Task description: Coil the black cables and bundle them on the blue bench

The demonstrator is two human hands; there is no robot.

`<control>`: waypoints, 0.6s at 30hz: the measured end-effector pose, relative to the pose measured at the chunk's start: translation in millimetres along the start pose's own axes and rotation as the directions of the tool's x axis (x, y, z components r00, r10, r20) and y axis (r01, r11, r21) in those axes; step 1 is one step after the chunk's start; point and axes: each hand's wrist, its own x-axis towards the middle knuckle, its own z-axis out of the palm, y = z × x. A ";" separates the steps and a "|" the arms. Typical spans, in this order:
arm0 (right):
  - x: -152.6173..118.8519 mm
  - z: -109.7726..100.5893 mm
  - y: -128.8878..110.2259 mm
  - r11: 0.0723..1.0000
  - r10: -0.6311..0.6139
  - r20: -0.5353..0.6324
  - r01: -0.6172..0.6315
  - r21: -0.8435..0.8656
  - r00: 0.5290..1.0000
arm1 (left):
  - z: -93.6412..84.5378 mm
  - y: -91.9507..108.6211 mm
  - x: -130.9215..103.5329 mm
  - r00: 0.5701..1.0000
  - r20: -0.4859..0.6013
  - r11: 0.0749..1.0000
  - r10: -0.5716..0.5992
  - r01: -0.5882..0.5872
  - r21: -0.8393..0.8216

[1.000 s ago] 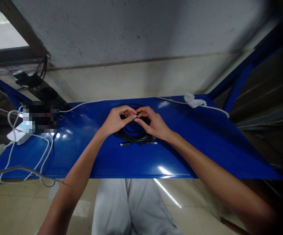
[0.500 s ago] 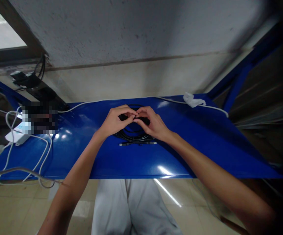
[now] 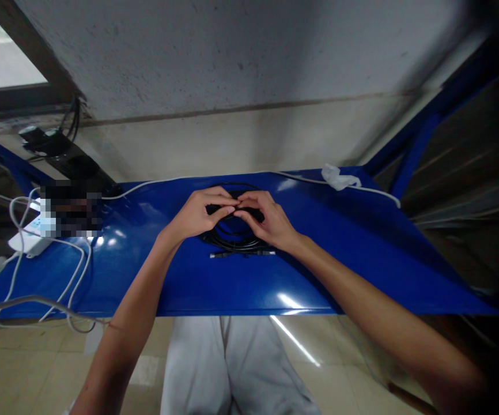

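A coil of black cable [image 3: 237, 246] lies on the blue tabletop [image 3: 232, 288]. Its two metal-tipped connector ends [image 3: 220, 255] point left and right along its near side. Over the far part of the coil, my left hand [image 3: 197, 214] and my right hand [image 3: 274, 220] meet, thumbs and forefingers pinched together. Something small and dark shows between the fingertips, too tiny to name. Behind the fingers, dark parts of the coil are visible, and much of its far side is hidden by both hands.
At the left stand a white power strip [image 3: 33, 239], tangled white cords [image 3: 74, 282] and a black cylinder [image 3: 79, 164]. A white cord runs along the wall [image 3: 215, 141]. Crumpled clear plastic [image 3: 339, 177] sits at the back right, near a blue frame post [image 3: 416, 150].
Both hands remain over the coil. The left fingers have shifted slightly and pinch a little differently against the right fingertips. The coil has stayed in place.
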 end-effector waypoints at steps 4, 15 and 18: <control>2.4 -1.9 -3.3 0.998 -0.056 -0.057 0.054 -0.027 0.997 | -1.9 5.7 -1.1 0.999 -0.016 0.999 0.033 -0.032 0.039; -21.4 -7.1 -42.6 0.919 -0.320 0.163 0.347 -0.188 0.933 | 17.6 41.2 -62.6 0.983 -0.037 0.939 0.182 -0.163 0.302; -39.2 -5.0 -50.3 0.920 -0.286 0.224 0.332 -0.209 0.932 | 25.5 39.8 -78.7 0.991 0.037 0.931 0.131 -0.136 0.338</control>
